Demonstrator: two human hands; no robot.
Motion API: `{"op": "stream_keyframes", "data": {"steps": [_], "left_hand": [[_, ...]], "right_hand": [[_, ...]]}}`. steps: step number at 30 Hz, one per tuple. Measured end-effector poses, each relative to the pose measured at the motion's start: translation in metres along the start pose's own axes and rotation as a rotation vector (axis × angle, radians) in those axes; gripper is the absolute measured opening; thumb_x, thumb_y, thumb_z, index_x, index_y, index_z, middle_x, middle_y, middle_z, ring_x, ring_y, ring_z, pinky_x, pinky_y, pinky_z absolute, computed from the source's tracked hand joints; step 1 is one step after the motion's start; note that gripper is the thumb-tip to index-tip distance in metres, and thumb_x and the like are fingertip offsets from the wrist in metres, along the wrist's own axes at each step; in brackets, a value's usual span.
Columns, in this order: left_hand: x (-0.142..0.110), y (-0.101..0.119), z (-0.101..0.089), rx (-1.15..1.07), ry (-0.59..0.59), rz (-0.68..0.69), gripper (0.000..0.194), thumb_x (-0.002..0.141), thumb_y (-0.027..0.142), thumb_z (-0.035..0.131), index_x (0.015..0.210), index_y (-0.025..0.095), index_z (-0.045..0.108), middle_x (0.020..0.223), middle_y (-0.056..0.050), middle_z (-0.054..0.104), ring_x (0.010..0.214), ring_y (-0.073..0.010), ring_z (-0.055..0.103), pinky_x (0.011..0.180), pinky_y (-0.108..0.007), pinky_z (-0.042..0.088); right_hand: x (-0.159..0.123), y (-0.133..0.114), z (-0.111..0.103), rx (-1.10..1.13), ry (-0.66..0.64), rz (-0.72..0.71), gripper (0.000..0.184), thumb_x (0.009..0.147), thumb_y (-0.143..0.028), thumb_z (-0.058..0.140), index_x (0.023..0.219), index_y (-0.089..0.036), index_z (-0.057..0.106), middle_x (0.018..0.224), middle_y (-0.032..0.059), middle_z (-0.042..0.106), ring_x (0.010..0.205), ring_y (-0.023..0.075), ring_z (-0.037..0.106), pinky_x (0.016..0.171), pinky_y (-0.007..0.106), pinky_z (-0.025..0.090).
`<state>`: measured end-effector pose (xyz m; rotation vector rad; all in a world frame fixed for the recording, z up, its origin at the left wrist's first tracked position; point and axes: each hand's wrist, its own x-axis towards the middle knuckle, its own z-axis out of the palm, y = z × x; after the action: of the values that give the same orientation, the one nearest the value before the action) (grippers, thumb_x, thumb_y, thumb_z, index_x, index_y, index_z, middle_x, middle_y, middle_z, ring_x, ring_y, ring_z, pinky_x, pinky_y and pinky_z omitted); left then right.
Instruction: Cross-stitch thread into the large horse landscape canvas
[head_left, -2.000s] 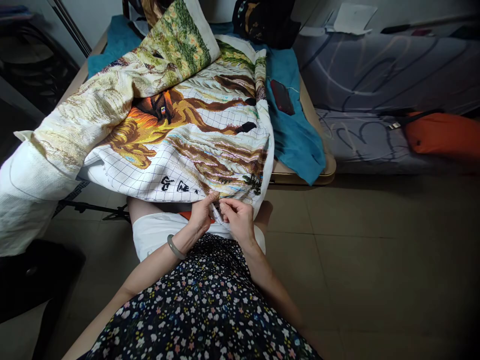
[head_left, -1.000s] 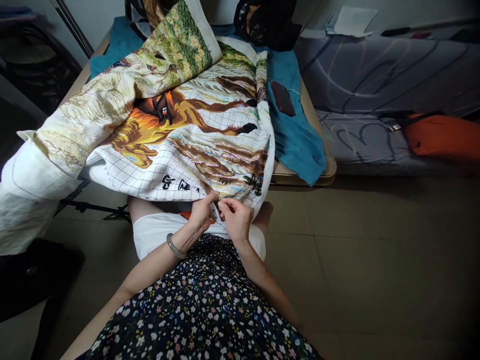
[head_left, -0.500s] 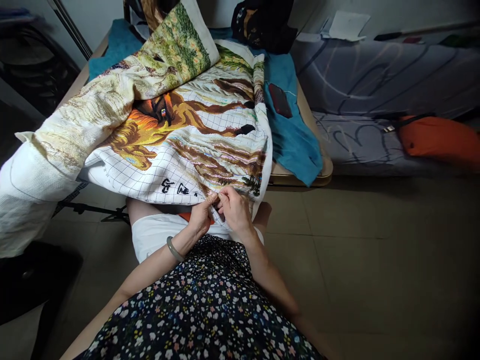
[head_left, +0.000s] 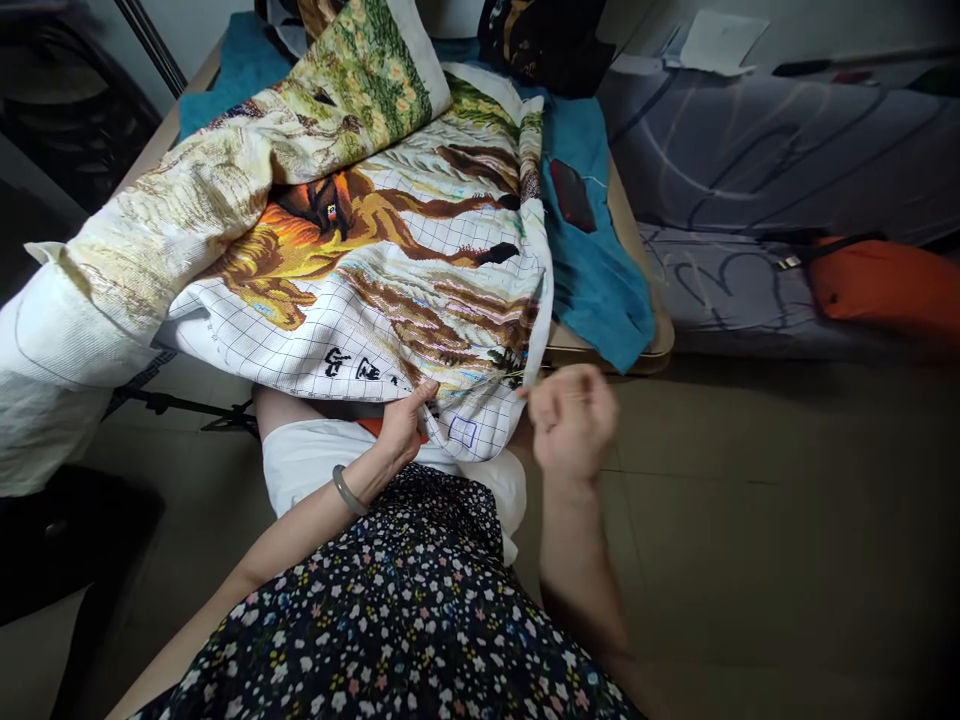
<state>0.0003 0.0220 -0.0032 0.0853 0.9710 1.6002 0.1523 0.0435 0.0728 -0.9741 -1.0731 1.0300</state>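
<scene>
A large cross-stitch cloth [head_left: 390,250] with a horse picture and a printed grid drapes from the table onto my lap. My left hand [head_left: 403,425], with a grey bangle on the wrist, pinches the cloth's near edge by the stitched brown patch. Blurred by motion, my right hand [head_left: 571,418] is off to the right of the cloth edge, fingers curled in a pinch. A thin thread seems to run from it back to the cloth; what it pinches is too small to make out.
A teal towel [head_left: 592,270] covers the wooden table [head_left: 652,345], with a dark phone [head_left: 576,196] on it. A grey patterned bed [head_left: 757,170] with an orange bag [head_left: 885,280] stands at right. A black stand [head_left: 180,408] lies on the tiled floor at left.
My right hand left the cloth edge beside the left hand and swung out to the right. The left hand stayed pinched on the edge.
</scene>
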Motion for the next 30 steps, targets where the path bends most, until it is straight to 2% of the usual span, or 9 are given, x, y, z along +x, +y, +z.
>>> {"op": "stream_keyframes", "data": {"steps": [2,3,6,9,15,19,23,26,30], "left_hand": [[-0.001,0.001,0.000,0.017,-0.002,-0.022,0.036,0.052,0.021,0.082,0.084,0.013,0.067,0.083,-0.007,0.070,0.092,-0.0204,0.065,0.090,-0.035,0.045],[-0.001,0.002,0.000,0.027,-0.004,-0.037,0.035,0.053,0.022,0.082,0.082,0.013,0.067,0.083,-0.007,0.070,0.091,-0.0206,0.065,0.089,-0.035,0.046],[-0.002,0.003,0.000,0.041,-0.004,-0.055,0.033,0.053,0.022,0.082,0.081,0.013,0.066,0.081,-0.007,0.069,0.089,-0.0211,0.065,0.084,-0.034,0.047],[-0.003,0.003,0.000,0.032,0.010,-0.026,0.034,0.052,0.021,0.082,0.082,0.014,0.066,0.081,-0.005,0.069,0.090,-0.0207,0.064,0.082,-0.033,0.048],[-0.003,0.004,0.001,0.028,0.017,-0.039,0.033,0.052,0.020,0.082,0.080,0.014,0.066,0.079,-0.005,0.069,0.089,-0.0198,0.064,0.082,-0.031,0.047],[-0.003,0.004,0.001,0.023,0.018,-0.045,0.035,0.051,0.019,0.082,0.082,0.014,0.066,0.079,-0.005,0.069,0.085,-0.0186,0.064,0.082,-0.031,0.047],[-0.004,0.003,0.001,0.008,-0.009,-0.001,0.038,0.051,0.017,0.082,0.086,0.015,0.066,0.080,-0.003,0.069,0.082,-0.0166,0.064,0.083,-0.031,0.047],[-0.004,0.005,0.002,0.032,-0.040,-0.016,0.032,0.053,0.018,0.080,0.081,0.015,0.066,0.078,-0.002,0.068,0.072,-0.0144,0.062,0.076,-0.030,0.048],[-0.002,0.007,0.004,0.091,0.014,-0.015,0.026,0.050,0.018,0.080,0.071,0.015,0.065,0.070,-0.001,0.066,0.066,-0.0133,0.060,0.070,-0.028,0.046]], "right_hand": [[-0.021,0.021,0.015,-0.168,-0.193,0.177,0.020,0.086,-0.040,0.052,0.077,-0.022,0.049,0.044,-0.0096,0.037,0.037,0.0075,0.034,0.046,0.022,0.041],[-0.029,0.028,0.020,-0.261,-0.273,0.216,0.018,0.086,-0.039,0.051,0.081,-0.022,0.053,0.046,-0.0080,0.042,0.039,0.0082,0.039,0.045,0.022,0.038],[-0.040,0.040,0.026,-0.525,-0.378,0.180,0.019,0.085,-0.033,0.051,0.091,-0.019,0.063,0.055,-0.0031,0.055,0.048,0.0101,0.049,0.049,0.022,0.040],[-0.039,0.042,0.026,-0.659,-0.359,0.123,0.024,0.084,-0.031,0.050,0.095,-0.018,0.069,0.056,-0.0007,0.060,0.052,0.0122,0.054,0.054,0.024,0.042],[-0.036,0.044,0.026,-0.733,-0.347,0.051,0.025,0.083,-0.029,0.051,0.093,-0.020,0.072,0.064,0.0023,0.068,0.060,0.0158,0.061,0.058,0.025,0.046],[-0.037,0.043,0.030,-0.791,-0.335,-0.002,0.024,0.083,-0.027,0.051,0.091,-0.021,0.073,0.068,0.0034,0.070,0.059,0.0163,0.061,0.061,0.026,0.046],[-0.042,0.044,0.038,-0.903,-0.264,-0.059,0.021,0.081,-0.025,0.051,0.087,-0.020,0.071,0.067,0.0045,0.069,0.057,0.0163,0.060,0.064,0.028,0.045],[-0.047,0.050,0.043,-0.816,-0.242,0.022,0.017,0.082,-0.027,0.051,0.085,-0.019,0.065,0.063,0.0027,0.066,0.056,0.0151,0.058,0.062,0.027,0.045],[-0.050,0.057,0.042,-0.563,-0.231,0.162,0.013,0.080,-0.029,0.054,0.079,-0.018,0.060,0.069,0.0022,0.065,0.060,0.0136,0.059,0.059,0.024,0.046]]}}
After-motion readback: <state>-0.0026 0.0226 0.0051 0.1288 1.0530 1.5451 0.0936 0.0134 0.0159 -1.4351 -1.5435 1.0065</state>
